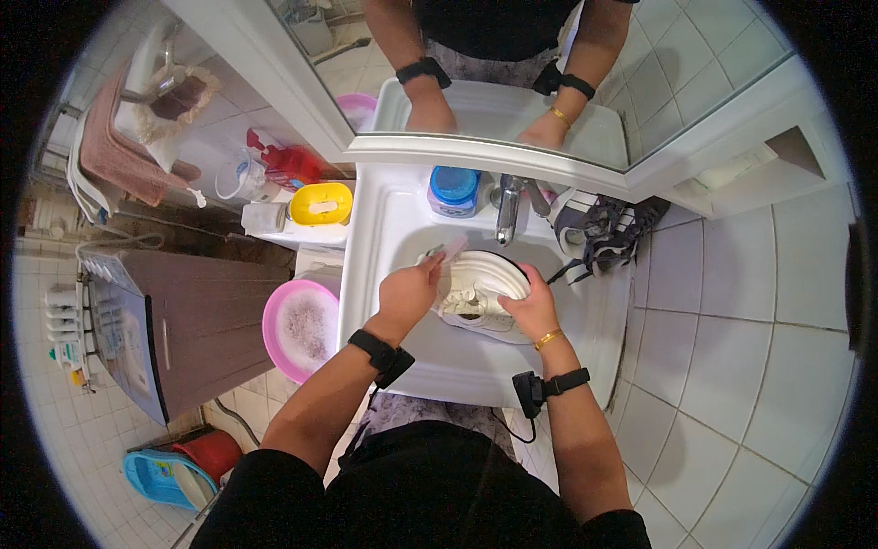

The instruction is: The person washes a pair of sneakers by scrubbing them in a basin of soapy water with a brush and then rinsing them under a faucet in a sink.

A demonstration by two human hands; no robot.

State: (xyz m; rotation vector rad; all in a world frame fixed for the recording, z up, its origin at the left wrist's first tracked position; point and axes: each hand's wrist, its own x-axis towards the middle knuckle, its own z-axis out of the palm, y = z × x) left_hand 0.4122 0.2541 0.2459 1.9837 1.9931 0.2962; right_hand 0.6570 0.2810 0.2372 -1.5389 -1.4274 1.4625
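A white shoe lies tilted over the basin of the white sink, its pale sole edge toward the tap. My right hand grips the shoe from its right side, thumb on top and fingers round the far edge. My left hand is closed on a small, pale pinkish, partly see-through thing, slightly blurred, that looks like a brush. It is at the shoe's upper left edge; I cannot tell whether it touches.
A chrome tap stands behind the shoe, between a blue-lidded jar and dark shoes with white stripes. Left are a pink basin of suds, a yellow soap box and a washing machine. A mirror hangs above.
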